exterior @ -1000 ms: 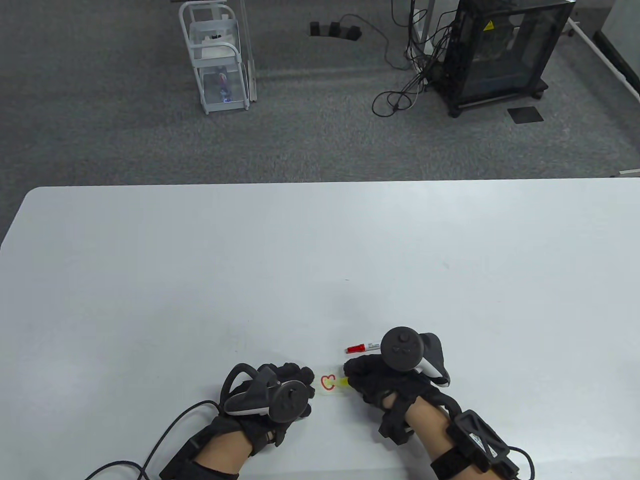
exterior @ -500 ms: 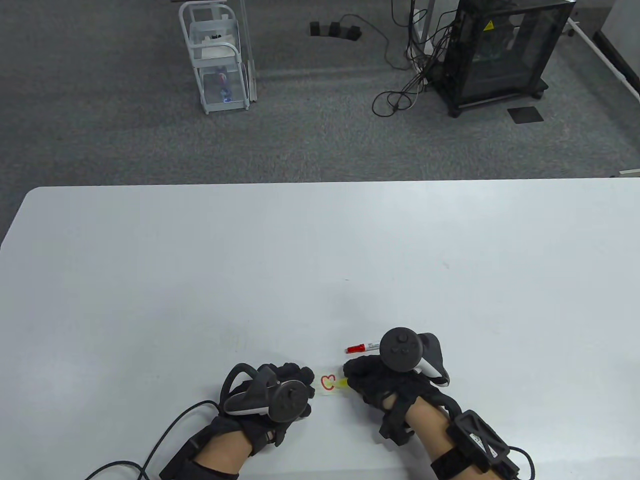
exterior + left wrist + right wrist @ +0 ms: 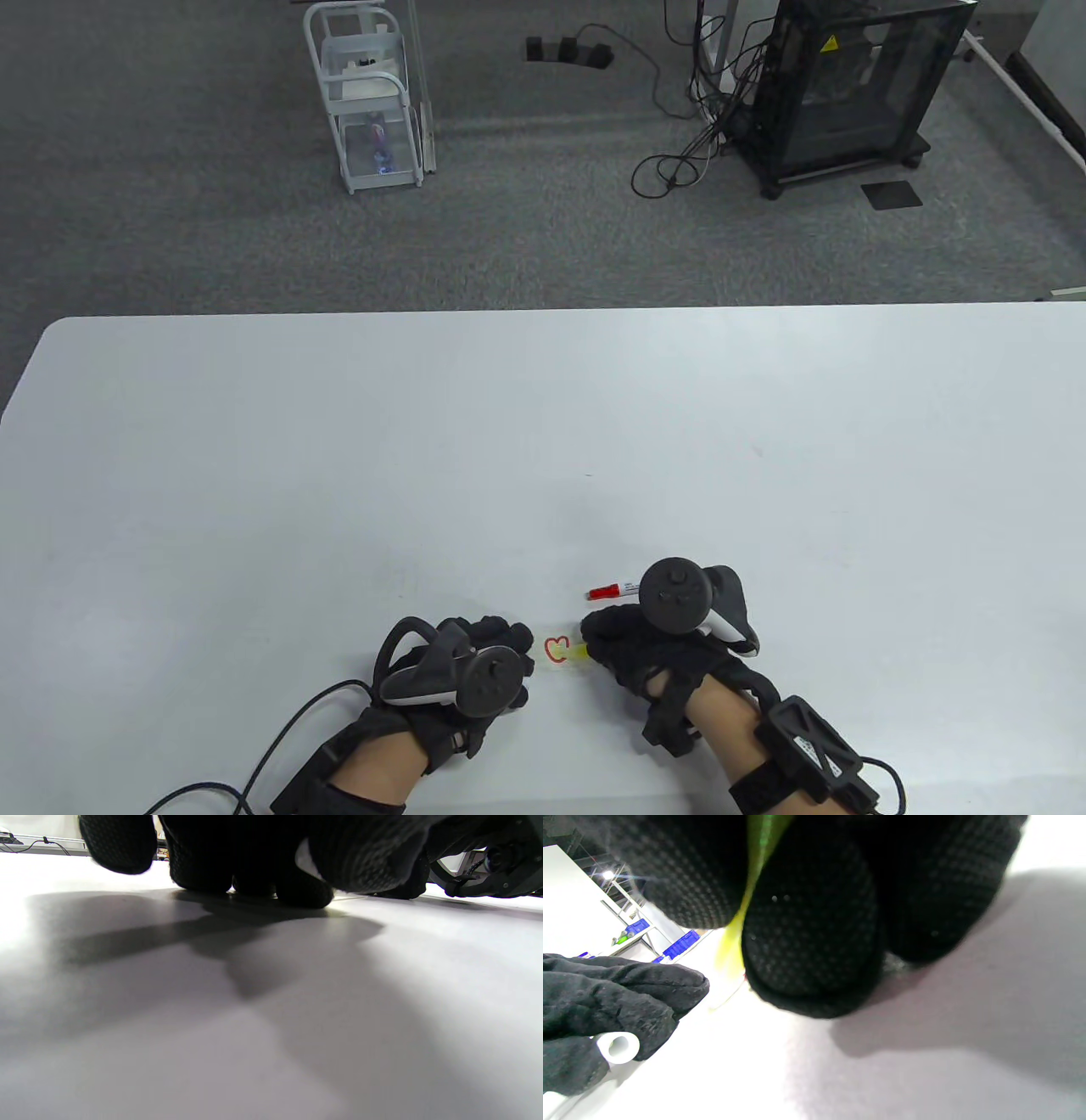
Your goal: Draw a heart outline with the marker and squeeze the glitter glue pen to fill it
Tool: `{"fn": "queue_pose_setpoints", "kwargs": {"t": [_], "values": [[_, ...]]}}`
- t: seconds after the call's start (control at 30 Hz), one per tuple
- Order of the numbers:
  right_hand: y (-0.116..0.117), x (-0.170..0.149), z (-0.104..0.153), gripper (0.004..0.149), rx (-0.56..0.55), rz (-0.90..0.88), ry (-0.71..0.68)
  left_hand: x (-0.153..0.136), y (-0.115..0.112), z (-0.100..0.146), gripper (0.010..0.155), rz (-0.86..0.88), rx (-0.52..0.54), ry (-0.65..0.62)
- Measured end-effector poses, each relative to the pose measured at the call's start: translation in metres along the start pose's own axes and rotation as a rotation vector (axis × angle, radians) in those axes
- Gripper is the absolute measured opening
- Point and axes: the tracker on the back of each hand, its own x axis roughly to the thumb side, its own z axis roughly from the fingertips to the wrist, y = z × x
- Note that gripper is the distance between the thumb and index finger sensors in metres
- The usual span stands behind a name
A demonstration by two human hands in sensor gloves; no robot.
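A small red heart outline (image 3: pixel 556 649) is drawn on a slip of paper near the table's front edge. My right hand (image 3: pixel 604 638) pinches a yellow glitter glue pen (image 3: pixel 578 651), whose tip points left and reaches the heart's right side. In the right wrist view the pen (image 3: pixel 736 925) runs down between the gloved fingers (image 3: pixel 806 942). My left hand (image 3: pixel 506 642) rests just left of the heart, its fingers curled around a small white cap-like tube (image 3: pixel 617 1047). A red-capped marker (image 3: pixel 609 590) lies on the table behind my right hand, partly hidden by the tracker.
The white table (image 3: pixel 543 441) stretches far and wide beyond the hands. A cable (image 3: pixel 280 747) trails from my left wrist off the front edge. On the floor beyond stand a white wire cart (image 3: pixel 369 102) and a black cabinet (image 3: pixel 848 85) with loose cables.
My right hand has edged slightly left with the glue pen. The left hand, heart and marker stay where they were.
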Motion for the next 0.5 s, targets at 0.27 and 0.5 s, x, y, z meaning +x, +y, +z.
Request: {"fn": "queue_pose_setpoints", "kwargs": {"t": [0.27,0.5], "values": [[-0.0012,-0.0032,0.0007,0.046,-0.041,-0.024,0.032,0.0,0.0,0.0,0.046,0.0,0.0,0.0],[-0.0015,-0.0047,0.0004,0.045,-0.023,-0.034,0.027,0.0002,0.0,0.0001,0.046,-0.002,0.0,0.0]]}}
